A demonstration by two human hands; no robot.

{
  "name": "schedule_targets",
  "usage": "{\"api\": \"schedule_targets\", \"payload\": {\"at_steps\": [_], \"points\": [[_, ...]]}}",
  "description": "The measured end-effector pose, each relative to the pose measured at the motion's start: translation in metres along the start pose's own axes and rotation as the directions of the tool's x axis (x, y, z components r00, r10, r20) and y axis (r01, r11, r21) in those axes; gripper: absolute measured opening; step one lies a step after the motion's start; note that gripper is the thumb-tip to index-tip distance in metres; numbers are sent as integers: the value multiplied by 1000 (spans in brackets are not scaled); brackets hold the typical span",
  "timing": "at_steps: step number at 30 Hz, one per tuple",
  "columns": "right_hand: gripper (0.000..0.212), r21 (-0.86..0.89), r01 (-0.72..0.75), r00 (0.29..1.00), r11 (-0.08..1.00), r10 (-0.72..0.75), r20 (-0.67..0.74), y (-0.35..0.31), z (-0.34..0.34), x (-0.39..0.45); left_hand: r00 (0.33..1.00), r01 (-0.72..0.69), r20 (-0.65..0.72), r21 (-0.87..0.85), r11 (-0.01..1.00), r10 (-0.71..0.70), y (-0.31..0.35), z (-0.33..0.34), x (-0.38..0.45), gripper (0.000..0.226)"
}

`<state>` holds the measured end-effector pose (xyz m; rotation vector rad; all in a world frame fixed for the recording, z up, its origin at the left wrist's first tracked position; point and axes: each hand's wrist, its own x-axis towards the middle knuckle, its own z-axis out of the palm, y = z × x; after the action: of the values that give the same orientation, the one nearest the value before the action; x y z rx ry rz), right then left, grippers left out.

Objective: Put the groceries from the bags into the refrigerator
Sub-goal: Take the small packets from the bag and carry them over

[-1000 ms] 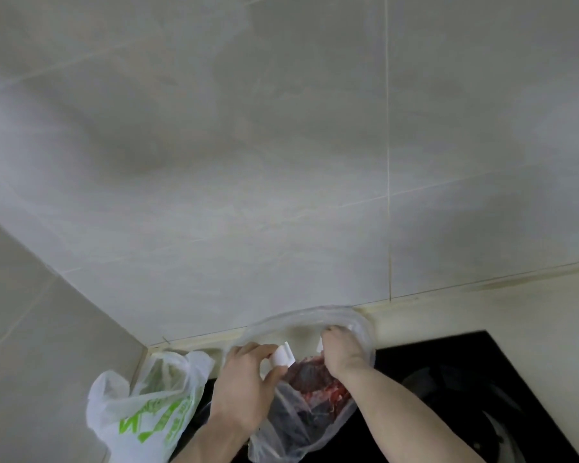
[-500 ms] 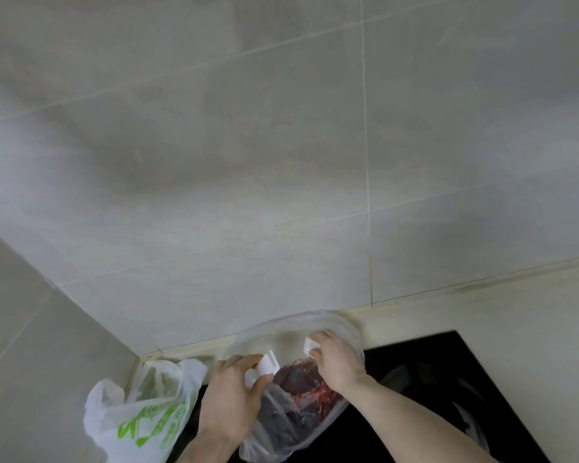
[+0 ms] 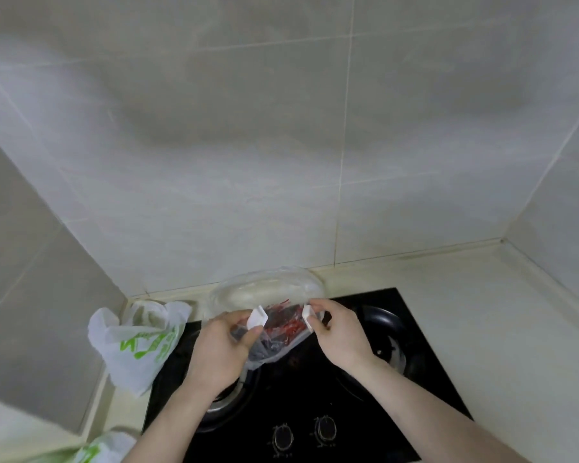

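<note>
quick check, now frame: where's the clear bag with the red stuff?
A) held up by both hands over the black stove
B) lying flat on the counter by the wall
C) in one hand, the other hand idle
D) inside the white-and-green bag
A: the left hand and the right hand each pinch the clear bag at its top, above the black stove.

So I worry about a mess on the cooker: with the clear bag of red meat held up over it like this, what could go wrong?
1. The clear bag is thin and hangs only from the pinch of the left hand and right hand; if one slips, the meat could drop onto the stove.
2. Red juice may leak onto the burner below.
3. The white and green bag stands beside the stove; an elbow could knock it.
</note>
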<state>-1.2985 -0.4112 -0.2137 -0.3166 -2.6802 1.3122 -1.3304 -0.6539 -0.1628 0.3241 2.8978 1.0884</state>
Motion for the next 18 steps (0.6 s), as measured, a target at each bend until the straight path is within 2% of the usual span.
{"api": "schedule_targets", "payload": {"at_steps": [6,12,18], "points": [[33,52,45,999,998,-45,-3,-28,-28,-45,1000,8,-16,-102,995,-9,18,-14,-33,43],[32,107,63,996,992,-69,55,-48,-55,-74,997,20,-74,-170,985,-33,29,-25,-77,22],[33,183,101,974,978,-134,181,-62,-74,-88,983,60,-159,-209,976,-94,52,-23,-122,18]]}}
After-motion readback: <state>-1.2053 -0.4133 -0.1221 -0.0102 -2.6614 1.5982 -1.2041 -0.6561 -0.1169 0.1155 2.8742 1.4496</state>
